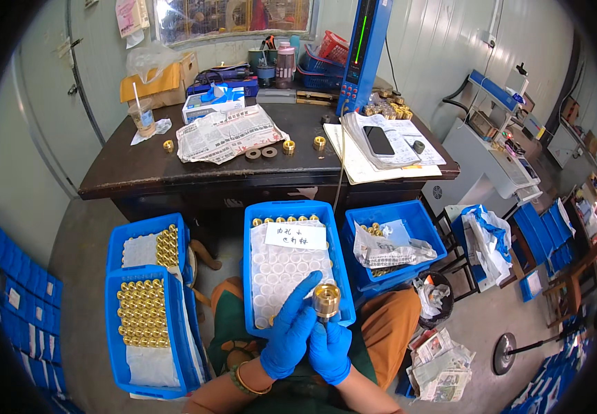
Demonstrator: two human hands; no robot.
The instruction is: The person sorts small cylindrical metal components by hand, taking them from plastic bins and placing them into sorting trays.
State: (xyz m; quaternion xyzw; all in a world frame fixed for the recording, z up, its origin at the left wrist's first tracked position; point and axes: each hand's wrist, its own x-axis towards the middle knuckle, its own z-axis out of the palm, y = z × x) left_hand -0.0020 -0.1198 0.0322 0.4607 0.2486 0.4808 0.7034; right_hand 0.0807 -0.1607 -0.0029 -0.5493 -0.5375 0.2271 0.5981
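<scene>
Both my hands wear blue gloves and meet over the near end of the middle blue crate (248, 276). A shiny ring-shaped brass fitting (326, 301) stands upright between their fingers, its round opening facing up. My left hand (289, 341) grips it from the left side, index finger stretched along it. From below, my right hand (331, 352) closes on its base; part of those fingers is hidden. Under the hands, the crate holds a white tray (277, 265) of round pockets, with several brass fittings along its far edge and a handwritten paper card (296, 237) on top.
On the left, two blue crates (113, 331) carry rows of brass fittings. To the right stands a blue crate (433, 224) with newspaper over fittings. Ahead, a dark desk (153, 155) bears newspaper, a phone (379, 141), loose fittings and a tall blue gauge (366, 55). A waste bin (445, 309) is beside my right knee.
</scene>
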